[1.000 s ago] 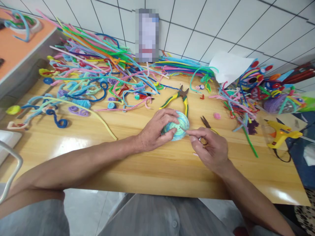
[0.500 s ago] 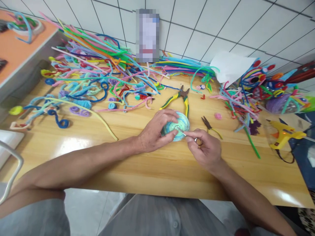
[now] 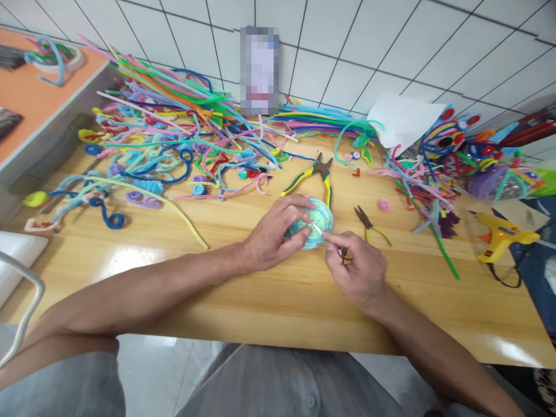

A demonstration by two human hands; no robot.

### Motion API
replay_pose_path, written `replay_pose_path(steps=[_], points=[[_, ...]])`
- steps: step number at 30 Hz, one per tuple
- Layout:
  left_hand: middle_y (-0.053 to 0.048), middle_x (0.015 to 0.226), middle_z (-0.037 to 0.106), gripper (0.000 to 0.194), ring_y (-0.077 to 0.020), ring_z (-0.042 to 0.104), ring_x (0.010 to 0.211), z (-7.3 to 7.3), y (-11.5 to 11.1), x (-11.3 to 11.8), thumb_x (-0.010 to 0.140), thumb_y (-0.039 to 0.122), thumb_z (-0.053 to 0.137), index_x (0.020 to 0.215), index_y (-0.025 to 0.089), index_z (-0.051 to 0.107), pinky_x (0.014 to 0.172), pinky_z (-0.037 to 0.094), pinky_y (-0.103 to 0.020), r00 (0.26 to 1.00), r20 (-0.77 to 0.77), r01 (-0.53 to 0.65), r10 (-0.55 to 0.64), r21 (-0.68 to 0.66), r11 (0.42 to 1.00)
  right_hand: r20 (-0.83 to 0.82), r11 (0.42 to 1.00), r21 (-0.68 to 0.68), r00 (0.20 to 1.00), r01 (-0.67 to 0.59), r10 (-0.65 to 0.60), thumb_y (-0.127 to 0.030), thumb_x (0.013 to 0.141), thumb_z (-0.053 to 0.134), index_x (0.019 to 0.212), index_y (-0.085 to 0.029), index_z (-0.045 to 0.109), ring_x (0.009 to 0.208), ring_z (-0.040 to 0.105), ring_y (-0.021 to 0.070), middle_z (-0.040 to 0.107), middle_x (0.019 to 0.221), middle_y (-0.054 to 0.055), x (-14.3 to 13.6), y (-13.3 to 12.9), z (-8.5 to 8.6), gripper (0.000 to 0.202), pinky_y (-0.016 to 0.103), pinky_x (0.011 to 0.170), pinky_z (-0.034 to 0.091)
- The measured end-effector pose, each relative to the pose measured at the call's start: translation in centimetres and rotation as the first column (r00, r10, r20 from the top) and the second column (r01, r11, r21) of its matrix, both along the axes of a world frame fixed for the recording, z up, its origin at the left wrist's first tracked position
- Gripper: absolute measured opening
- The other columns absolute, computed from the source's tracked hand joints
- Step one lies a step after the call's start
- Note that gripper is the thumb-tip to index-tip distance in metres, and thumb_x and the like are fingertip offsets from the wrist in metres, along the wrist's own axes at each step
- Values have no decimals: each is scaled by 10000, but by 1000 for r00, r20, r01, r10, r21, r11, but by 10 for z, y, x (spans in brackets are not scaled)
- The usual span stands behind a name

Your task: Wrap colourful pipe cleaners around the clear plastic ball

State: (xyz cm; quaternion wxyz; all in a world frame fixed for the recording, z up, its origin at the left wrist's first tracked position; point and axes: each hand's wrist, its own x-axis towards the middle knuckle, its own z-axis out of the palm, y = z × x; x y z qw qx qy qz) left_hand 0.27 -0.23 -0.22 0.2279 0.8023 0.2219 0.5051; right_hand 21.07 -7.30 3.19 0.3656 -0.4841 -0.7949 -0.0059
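A round coil of light blue and green fuzzy stems (image 3: pixel 324 219) lies on the wooden table in front of me. My left hand (image 3: pixel 278 231) grips its left side, fingers over the top and thumb near the centre. My right hand (image 3: pixel 358 266) is closed round small metal scissors (image 3: pixel 318 229), whose handle ring shows beneath the fingers. The scissors' tip touches the middle of the coil. Just behind the coil, yellow-green pliers (image 3: pixel 321 168) lie with their handles spread. Smaller yellow-handled pliers (image 3: pixel 365 219) rest to the right of it.
Loose coloured stems (image 3: pixel 165 139) are heaped at the back left. A phone (image 3: pixel 259 72) stands against the tiled wall. Finished fuzzy figures (image 3: pixel 452 139) and a white sheet (image 3: pixel 403 124) are at the back right. A yellow glue gun (image 3: pixel 499 237) lies far right.
My right hand has shifted slightly left and turned, bringing the scissors further over the coil's centre. My left hand still grips the coil. The view has moved a little.
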Motion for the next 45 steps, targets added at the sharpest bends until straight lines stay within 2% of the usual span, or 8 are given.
replay_pose_path(steps=[7, 23, 27, 30, 34, 37, 41, 45], points=[[-125, 1263, 727, 150, -245, 688, 1286, 1, -1, -1, 1020, 182, 647, 1149, 225, 584, 1087, 595, -476, 1000, -5, -13, 13, 52, 999, -7, 1000, -7, 1000, -17, 17, -134, 967, 596, 1093, -250, 743, 525, 634, 136, 711, 682, -38, 1, 0, -2, 226, 260, 567, 524], [-127, 1264, 734, 104, -241, 687, 1295, 1, 1, -1, 1023, 189, 644, 1119, 217, 613, 1107, 586, -471, 1000, -3, 15, -15, 84, 996, -104, 1000, -14, 994, 16, -17, -195, 990, 610, 1095, -268, 748, 571, 672, 135, 774, 779, -23, 5, -1, -3, 189, 261, 579, 567], [-136, 1284, 729, 91, -262, 676, 1324, -3, 1, -2, 1029, 206, 628, 1118, 219, 614, 1113, 572, -492, 1000, -2, 29, -29, 40, 999, -192, 990, -19, 971, 139, -140, -251, 1001, 631, 1155, -270, 740, 622, 677, 149, 753, 794, -17, 31, 16, 11, 189, 284, 619, 567], [-133, 1277, 729, 111, -263, 681, 1320, -6, 2, -3, 1034, 230, 624, 1143, 222, 607, 1114, 571, -498, 1000, -4, 0, 0, 29, 1000, -176, 954, -151, 942, 261, -285, -294, 993, 644, 1199, -249, 751, 636, 671, 161, 737, 772, -6, 72, 42, 16, 237, 293, 614, 540], [-127, 1264, 725, 107, -244, 678, 1317, -7, 3, -2, 1050, 238, 600, 1155, 217, 598, 1105, 574, -474, 1000, -12, -12, 13, 68, 998, -16, 885, -295, 924, 360, -381, -330, 982, 611, 1132, -191, 773, 650, 679, 189, 756, 764, 28, 132, 68, -3, 261, 315, 612, 525], [-119, 1256, 731, 92, -236, 681, 1308, -7, 3, -2, 1059, 244, 585, 1145, 214, 598, 1105, 571, -461, 1000, -18, -22, 23, 76, 997, 112, 883, -261, 921, 391, -374, -342, 967, 614, 1042, -175, 785, 808, 728, 238, 798, 888, 89, 157, 65, -23, 251, 388, 759, 576], [-119, 1255, 734, 110, -246, 680, 1313, -7, 2, -2, 1051, 230, 594, 1160, 218, 583, 1109, 573, -471, 1000, -7, -15, 15, 56, 998, 160, 891, -96, 890, 444, -426, -433, 978, 650, 1086, -174, 762, 1198, 677, 355, 770, 1192, 192, 163, 35, -35, 302, 568, 1081, 494], [-130, 1277, 727, 120, -265, 668, 1337, -8, 1, -1, 1042, 219, 603, 1159, 224, 579, 1128, 559, -487, 1000, 13, 24, -24, 16, 1000, 325, 923, -57, 882, 380, -342, -474, 1017, 620, 1237, -191, 702, 1173, 679, 351, 756, 1216, 175, 149, 7, -42, 368, 530, 1062, 517]])
